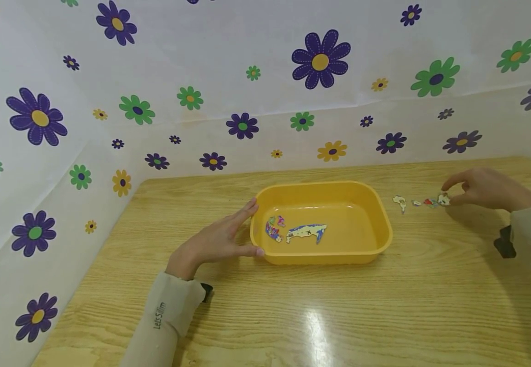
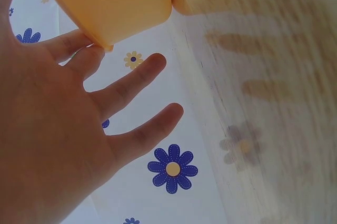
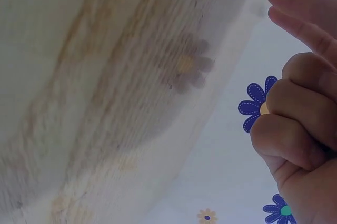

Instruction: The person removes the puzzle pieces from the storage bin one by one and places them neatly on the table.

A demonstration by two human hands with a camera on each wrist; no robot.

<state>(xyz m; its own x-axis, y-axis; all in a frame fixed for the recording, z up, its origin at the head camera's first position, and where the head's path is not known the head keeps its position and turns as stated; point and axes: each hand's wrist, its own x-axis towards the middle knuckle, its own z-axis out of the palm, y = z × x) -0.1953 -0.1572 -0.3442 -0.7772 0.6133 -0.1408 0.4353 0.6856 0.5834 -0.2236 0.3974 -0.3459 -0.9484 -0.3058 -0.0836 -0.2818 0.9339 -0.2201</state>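
Head view shows, at the frame's middle right, the rightmost printed cutout (image 1: pixel 443 199) by the right hand (image 1: pixel 487 188), whether pinched one cannot tell, probably light, thin and bendable, best taken by its edge, while the left hand (image 1: pixel 219 237) grips the yellow plastic tray (image 1: pixel 322 254) at its left end.

Left sleeve (image 1: pixel 166 308): dark lettering (image 1: pixel 160 316) along the forearm, looks like "Lets Silim"; exact spelling uncertain.
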